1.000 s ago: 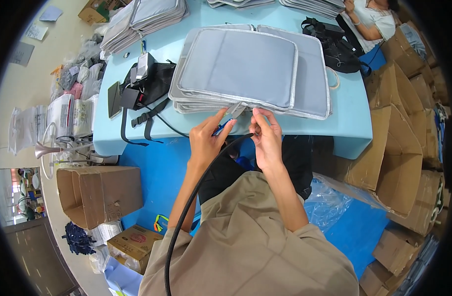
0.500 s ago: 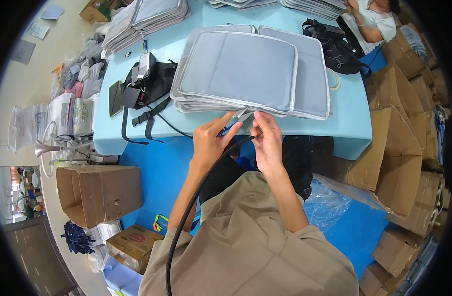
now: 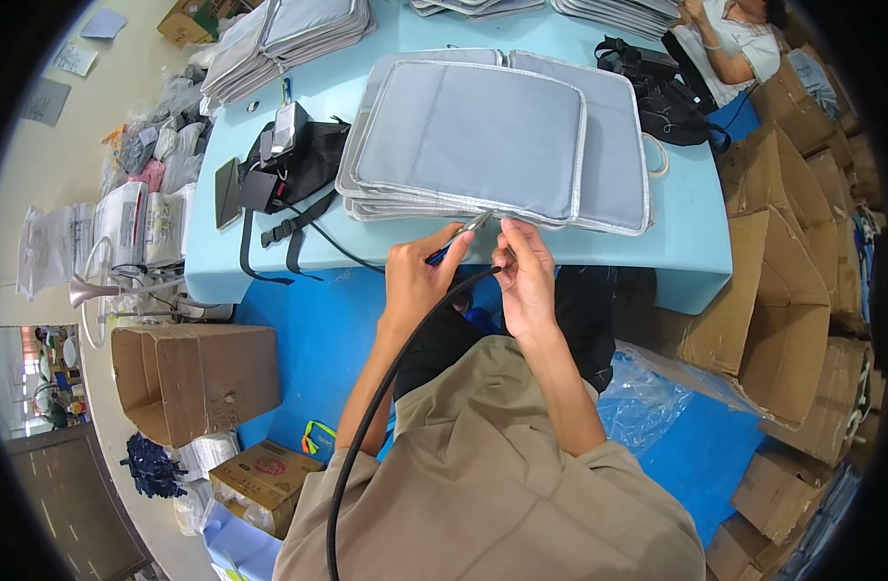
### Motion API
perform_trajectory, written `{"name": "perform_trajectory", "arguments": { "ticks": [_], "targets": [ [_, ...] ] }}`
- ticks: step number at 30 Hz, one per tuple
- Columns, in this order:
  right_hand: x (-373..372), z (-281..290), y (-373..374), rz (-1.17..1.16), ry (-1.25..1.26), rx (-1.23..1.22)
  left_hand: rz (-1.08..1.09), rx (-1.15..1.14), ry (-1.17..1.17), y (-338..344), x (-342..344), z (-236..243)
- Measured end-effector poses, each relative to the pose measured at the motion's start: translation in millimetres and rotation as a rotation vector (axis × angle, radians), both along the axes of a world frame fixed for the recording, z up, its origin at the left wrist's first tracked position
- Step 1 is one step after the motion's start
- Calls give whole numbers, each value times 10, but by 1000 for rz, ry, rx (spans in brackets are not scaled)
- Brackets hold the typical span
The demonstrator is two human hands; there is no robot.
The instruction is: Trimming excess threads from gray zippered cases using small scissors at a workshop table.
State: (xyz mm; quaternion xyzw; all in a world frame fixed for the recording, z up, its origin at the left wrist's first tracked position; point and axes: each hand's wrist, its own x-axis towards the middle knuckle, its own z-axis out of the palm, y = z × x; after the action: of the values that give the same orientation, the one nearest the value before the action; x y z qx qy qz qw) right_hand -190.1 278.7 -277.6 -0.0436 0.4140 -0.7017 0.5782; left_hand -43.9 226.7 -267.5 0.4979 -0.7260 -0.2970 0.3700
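Grey padded fabric panels (image 3: 468, 136) with light bound edges lie in a stack at the front of the table. My left hand (image 3: 417, 276) is closed around small thread snips (image 3: 477, 222), whose metal blades are together at the top panel's near edge. Only a bit of their blue handle shows. My right hand (image 3: 527, 276) sits just right of the blade tips, thumb and fingers pinched at that same edge. Whatever lies between those fingers is too small to make out. A black cable (image 3: 386, 373) passes up beside my right fingers.
The light blue table (image 3: 691, 208) also bears a black strapped bag (image 3: 313, 155) at left, black gear (image 3: 647, 82) at right, and more panel stacks (image 3: 308, 29) behind. Cardboard boxes (image 3: 197, 378) flank me on both sides. Another person (image 3: 730, 44) sits at the far right.
The blades of the snips were spread apart and have come together at the panel's edge. My left hand has shifted slightly to the right; my right hand stays in place.
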Motion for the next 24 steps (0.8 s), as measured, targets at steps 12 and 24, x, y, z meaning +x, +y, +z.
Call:
{"name": "perform_trajectory", "arguments": {
  "ticks": [12,24],
  "targets": [
    [86,33,-7,-77,68,2,44,-11,11,55,-15,71],
    [84,-216,140,-120,239,-44,-121,23,32,100,-124,214]
  ]
}}
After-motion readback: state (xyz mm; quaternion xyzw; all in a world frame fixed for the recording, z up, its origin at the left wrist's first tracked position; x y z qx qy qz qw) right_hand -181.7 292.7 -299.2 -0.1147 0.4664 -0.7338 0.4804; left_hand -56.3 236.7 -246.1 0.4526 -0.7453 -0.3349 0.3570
